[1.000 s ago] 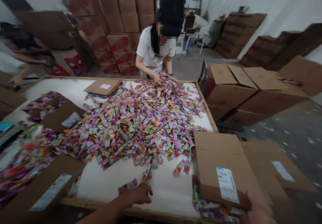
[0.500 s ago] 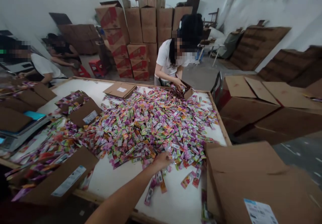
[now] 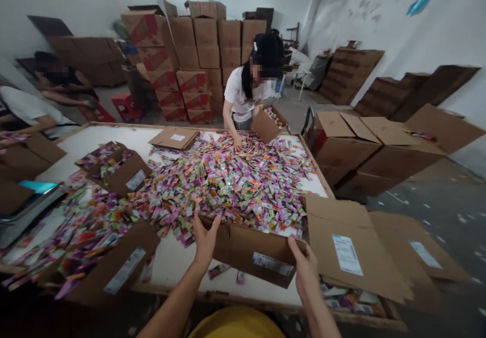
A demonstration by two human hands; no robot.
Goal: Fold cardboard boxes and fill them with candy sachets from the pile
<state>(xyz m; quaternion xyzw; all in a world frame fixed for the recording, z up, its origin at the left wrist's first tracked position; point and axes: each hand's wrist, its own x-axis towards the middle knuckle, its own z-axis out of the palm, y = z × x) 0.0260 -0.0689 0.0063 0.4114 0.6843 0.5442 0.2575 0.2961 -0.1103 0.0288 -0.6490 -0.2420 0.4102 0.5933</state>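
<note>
A brown cardboard box with a white label on its near side is held between my two hands over the near part of the table. My left hand grips its left end, thumb on the upper edge. At its right end my right hand is closed on the box wall, its fingers partly hidden. The box's inside cannot be seen well. Just behind it spreads a large heap of small colourful packets, mostly pink, purple, green and orange. A few loose packets lie below the box on the white table.
Flattened labelled cartons lie at the right. Packet-filled boxes and a scale stand at the left. Across the table a co-worker reaches into the heap, holding a tilted box. A yellow round thing is below me.
My left hand has left the packet heap and now grips a box. My right hand has come into view on it. The view has shifted right; the co-worker's box has been lifted and tilted.
</note>
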